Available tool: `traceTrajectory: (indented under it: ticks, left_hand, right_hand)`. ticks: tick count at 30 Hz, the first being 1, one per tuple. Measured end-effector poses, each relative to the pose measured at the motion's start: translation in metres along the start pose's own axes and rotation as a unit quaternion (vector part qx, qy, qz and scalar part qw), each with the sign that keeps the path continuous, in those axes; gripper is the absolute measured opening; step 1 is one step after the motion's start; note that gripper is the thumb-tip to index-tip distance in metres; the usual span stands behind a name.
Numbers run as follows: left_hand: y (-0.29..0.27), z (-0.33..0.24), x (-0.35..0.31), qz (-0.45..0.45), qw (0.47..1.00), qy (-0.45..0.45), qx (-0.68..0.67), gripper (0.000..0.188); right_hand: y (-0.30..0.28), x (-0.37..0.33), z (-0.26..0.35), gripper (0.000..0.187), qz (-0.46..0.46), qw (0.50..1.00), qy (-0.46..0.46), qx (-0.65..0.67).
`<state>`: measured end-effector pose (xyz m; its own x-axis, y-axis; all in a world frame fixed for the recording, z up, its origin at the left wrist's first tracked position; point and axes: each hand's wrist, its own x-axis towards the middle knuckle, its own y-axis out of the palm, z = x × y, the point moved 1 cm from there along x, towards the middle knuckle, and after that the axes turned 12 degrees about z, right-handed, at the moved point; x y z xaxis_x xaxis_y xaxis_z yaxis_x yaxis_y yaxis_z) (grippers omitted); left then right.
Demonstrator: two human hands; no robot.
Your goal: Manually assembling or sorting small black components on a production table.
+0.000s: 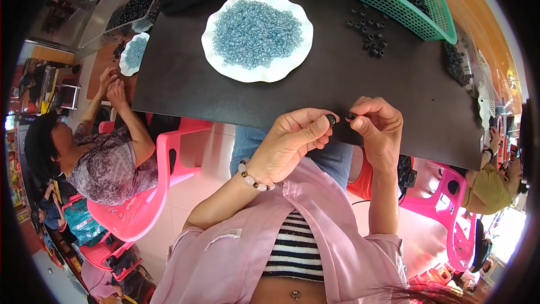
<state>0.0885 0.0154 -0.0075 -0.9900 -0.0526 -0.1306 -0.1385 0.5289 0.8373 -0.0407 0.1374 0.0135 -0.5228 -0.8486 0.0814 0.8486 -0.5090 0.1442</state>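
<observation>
My left hand (301, 133) pinches a small round black part (331, 119) between thumb and forefinger, just over the near edge of the table. It wears a beaded bracelet (251, 179). Close by on the right, my right hand (379, 129) grips another small black part (351, 116) in its fingertips. The two parts are a short gap apart and too small to identify. Beyond my hands, a white wavy-edged plate (256, 74) holds a heap of clear bluish rings (256, 31). Several loose black parts (371, 39) lie to the plate's right.
A green mesh basket (388, 8) of black parts stands at the far right of the dark table (174, 79). Another bin (138, 8) of black pieces is at far left. A co-worker (107, 152) sits left on a pink chair (135, 214); another pink chair (444, 208) stands right.
</observation>
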Motion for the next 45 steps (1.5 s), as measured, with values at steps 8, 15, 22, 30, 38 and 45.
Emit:
traceTrajectory:
  ticks: [8,15,22,30,38,45]
  left_hand:
    - [-0.004,0.0,-0.002,0.022,1.0,0.01,-0.003,0.028]
    - [-0.008,0.0,-0.003,0.024,0.999,0.012,-0.025,0.026]
    - [-0.011,0.001,-0.003,0.031,0.999,0.012,-0.021,0.027]
    - [-0.012,0.002,-0.002,0.023,0.999,0.014,-0.019,0.027]
    - [-0.01,0.001,-0.003,0.009,1.0,0.011,0.009,0.027]
    - [-0.009,-0.006,-0.007,0.008,0.997,0.019,0.072,0.026]
  right_hand:
    - [0.007,0.0,0.007,0.015,0.027,0.996,-0.046,-0.073]
    - [0.01,-0.002,0.016,0.015,0.05,0.983,-0.061,-0.164]
    - [0.015,-0.002,0.014,0.015,0.045,0.982,-0.051,-0.175]
    - [0.016,-0.001,0.013,0.015,0.044,0.976,-0.048,-0.21]
    - [0.017,-0.003,0.011,0.014,0.045,0.974,-0.055,-0.216]
    - [0.013,-0.005,0.006,0.028,0.066,0.993,0.049,-0.084]
